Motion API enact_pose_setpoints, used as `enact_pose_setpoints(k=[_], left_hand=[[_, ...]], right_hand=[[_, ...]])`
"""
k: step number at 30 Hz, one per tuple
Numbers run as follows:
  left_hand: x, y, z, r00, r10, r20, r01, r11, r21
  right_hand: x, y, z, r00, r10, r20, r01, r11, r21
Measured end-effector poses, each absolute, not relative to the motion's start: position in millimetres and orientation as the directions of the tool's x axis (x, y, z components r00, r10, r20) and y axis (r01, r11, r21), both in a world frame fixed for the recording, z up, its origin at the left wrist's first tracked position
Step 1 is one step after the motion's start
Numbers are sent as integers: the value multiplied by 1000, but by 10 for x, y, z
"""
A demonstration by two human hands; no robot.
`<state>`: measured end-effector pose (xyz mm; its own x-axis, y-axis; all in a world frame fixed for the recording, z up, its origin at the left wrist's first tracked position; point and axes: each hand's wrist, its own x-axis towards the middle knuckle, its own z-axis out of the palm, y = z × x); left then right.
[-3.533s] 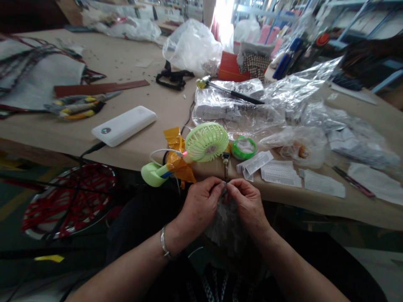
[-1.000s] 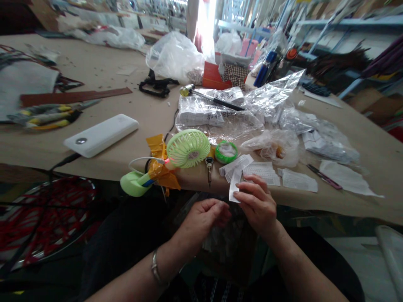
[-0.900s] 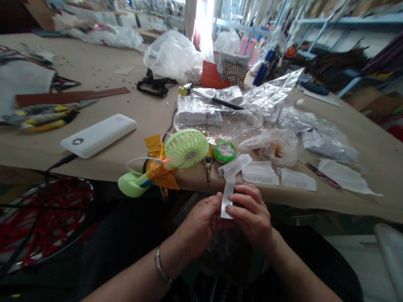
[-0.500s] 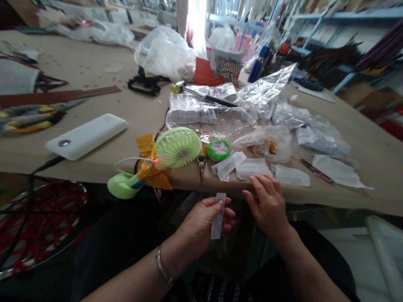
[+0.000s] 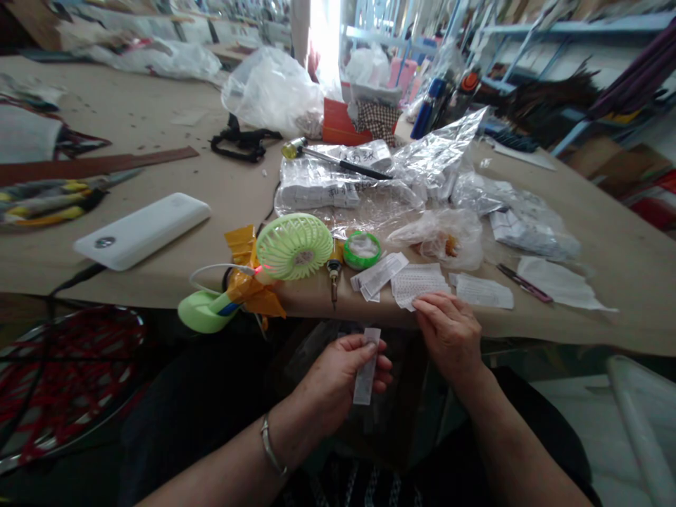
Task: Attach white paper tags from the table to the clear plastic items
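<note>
Green fan is up at the near edge of the table, handle bound w/ orange tape, prob. so it stays put. L hand is nearer the body than the fan & a bit to its R: thumb on top, fingers beneath, pinching a white strip. Strip runs lengthwise w/ both ends clear of the thumb, prob. b/c that leaves most of its face uncovered.

R hand is further R of the fan, fingers bunched close, tips at the near edge of the printed slips; can't tell if they pinch one or just touch. Those slips are R of the fan, w/ a pile of narrow slips btw, loosely overlapped, prob. for easy picking.

Iron-like tool is just R of the fan, thin tip pointing bodyward at the table edge, maybe to keep it off the papers. Green tub w/ white stuff inside is next, also R of the fan. White power bank is well L of it, prob. to leave working room.
</note>
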<state>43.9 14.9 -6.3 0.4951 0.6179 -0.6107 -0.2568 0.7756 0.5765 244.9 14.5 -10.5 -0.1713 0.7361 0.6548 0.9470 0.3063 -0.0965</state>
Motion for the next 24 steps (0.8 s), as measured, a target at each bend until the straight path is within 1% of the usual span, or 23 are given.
enact_pose_setpoints(k=[5,10,14,21,24], left_hand=[[436,158,-32,483,604,-634,-235,787,571],[445,162,-21,497,591,-635,-227,795,562],[443,173,-30,497,582,-643,-220,802,556],[459,194,-14,464,565,-682,-198,817,542],[459,195,-24,472,571,-671,-206,812,546]], right_hand=[[2467,200,-105,-144,709,690,930,336,-151],[2461,292,-125,-128,693,710,930,333,-157],[2459,318,-147,-90,685,723,919,337,-204],[2506,277,-232,-78,680,729,872,401,-281],[2511,282,-230,-55,675,735,855,412,-315]])
